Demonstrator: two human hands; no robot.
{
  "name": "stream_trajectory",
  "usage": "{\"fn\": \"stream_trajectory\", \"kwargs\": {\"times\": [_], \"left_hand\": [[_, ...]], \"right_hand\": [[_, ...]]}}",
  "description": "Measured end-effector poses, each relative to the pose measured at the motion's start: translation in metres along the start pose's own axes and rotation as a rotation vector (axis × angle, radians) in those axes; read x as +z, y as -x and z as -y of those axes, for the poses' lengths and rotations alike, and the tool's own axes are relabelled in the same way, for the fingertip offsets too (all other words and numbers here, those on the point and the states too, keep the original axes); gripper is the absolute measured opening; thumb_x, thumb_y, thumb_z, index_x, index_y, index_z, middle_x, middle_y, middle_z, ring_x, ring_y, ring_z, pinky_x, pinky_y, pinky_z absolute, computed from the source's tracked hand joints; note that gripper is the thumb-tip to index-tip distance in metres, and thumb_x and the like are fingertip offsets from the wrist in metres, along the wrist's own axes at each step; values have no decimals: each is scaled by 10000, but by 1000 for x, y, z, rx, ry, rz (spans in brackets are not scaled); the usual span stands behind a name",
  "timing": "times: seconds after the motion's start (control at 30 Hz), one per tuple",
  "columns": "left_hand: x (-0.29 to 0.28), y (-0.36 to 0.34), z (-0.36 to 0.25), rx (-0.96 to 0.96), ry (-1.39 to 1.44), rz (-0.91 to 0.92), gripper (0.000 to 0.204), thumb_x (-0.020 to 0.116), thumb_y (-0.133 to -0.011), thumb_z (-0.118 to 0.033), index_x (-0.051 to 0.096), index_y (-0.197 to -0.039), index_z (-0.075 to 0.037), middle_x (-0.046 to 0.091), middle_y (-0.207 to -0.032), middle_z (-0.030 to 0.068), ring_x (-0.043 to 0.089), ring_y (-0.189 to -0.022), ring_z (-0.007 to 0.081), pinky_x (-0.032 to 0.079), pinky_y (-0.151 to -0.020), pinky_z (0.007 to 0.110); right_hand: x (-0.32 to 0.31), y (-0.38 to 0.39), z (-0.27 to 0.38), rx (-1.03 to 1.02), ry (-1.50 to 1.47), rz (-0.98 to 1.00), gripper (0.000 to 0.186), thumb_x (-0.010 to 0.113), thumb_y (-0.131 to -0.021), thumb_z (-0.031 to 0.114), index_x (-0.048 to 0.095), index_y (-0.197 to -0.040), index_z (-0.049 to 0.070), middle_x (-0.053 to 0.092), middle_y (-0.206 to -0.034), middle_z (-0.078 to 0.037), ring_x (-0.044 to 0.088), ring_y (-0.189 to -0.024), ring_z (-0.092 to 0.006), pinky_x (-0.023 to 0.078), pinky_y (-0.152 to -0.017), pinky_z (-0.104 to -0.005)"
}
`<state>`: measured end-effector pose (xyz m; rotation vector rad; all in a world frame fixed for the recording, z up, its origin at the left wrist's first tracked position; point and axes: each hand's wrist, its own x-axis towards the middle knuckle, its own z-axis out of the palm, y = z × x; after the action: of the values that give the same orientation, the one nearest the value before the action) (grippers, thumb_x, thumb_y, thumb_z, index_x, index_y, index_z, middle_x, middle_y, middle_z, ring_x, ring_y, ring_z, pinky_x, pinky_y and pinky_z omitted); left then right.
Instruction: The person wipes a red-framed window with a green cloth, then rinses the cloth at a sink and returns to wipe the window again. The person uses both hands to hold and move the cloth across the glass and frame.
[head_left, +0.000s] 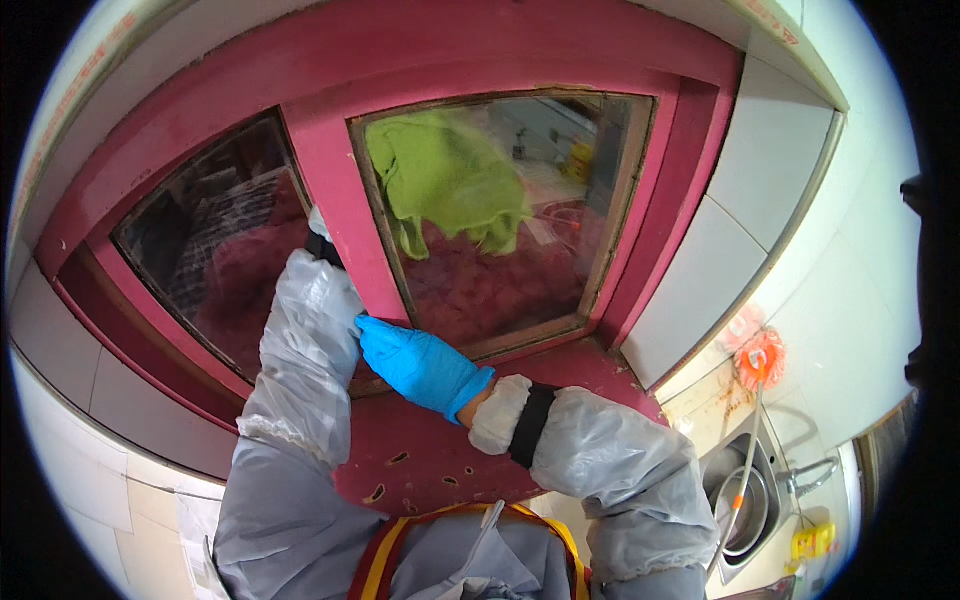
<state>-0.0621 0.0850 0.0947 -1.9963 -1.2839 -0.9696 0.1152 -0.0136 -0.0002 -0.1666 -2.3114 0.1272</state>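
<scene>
Both forearms, in translucent sleeve covers, reach to a pink window frame (356, 230) with two glass panes. My left hand (319, 226) is mostly hidden at the left edge of the middle post; its fingers cannot be made out. My right hand (420, 368), in a blue glove, is at the lower end of that post beside my left forearm, its fingers bunched on something I cannot make out. A green cloth (440, 175) shows through the right pane (510, 290), with a small yellow object near it. The left pane (200, 270) is dark.
Below the panes is a worn pink sill (430, 460) with chipped paint. White tiles (760, 160) surround the opening. At the lower right are a steel sink (712, 470) with a tap (805, 470), an orange mop head (760, 360) on a pole, and a yellow item (812, 540).
</scene>
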Motion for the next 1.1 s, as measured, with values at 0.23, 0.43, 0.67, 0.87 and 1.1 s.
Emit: {"fn": "stream_trajectory", "kwargs": {"times": [0.23,0.43,0.67,0.87,1.1], "left_hand": [[32,-78,-53,286,427,181,382,556,-897,-180,564,-1257,-53,622,-1177,97,604,-1019,214,478,-845,346],[52,-51,-72,375,561,522,386,556,-897,-170,558,-1263,-49,618,-1188,99,599,-1032,211,473,-860,344],[38,-76,-39,273,695,592,391,555,-897,-159,552,-1270,-44,612,-1201,101,593,-1046,208,467,-878,342],[69,-115,-48,318,494,286,395,555,-897,-149,547,-1276,-40,608,-1212,103,587,-1059,205,463,-893,340],[80,-64,-67,378,534,425,400,554,-897,-138,540,-1283,-35,602,-1225,105,581,-1074,202,457,-910,338]], "right_hand": [[-35,16,56,-58,127,268,347,569,-784,89,583,-1107,-37,572,-1210,-149,521,-1168,-289,458,-1019,-357],[-66,19,79,-150,342,176,375,553,-787,114,589,-1131,-28,566,-1222,-143,524,-1171,-283,375,-1100,-404],[-98,43,73,-69,425,236,284,590,-779,145,637,-1041,44,559,-1265,-146,521,-1177,-301,381,-1091,-442],[-109,59,74,8,486,294,349,567,-806,112,603,-1134,0,567,-1255,-134,536,-1175,-289,410,-1065,-398],[-109,62,83,83,449,313,347,565,-799,123,612,-1129,25,559,-1254,-120,540,-1163,-281,405,-1066,-394]]}}
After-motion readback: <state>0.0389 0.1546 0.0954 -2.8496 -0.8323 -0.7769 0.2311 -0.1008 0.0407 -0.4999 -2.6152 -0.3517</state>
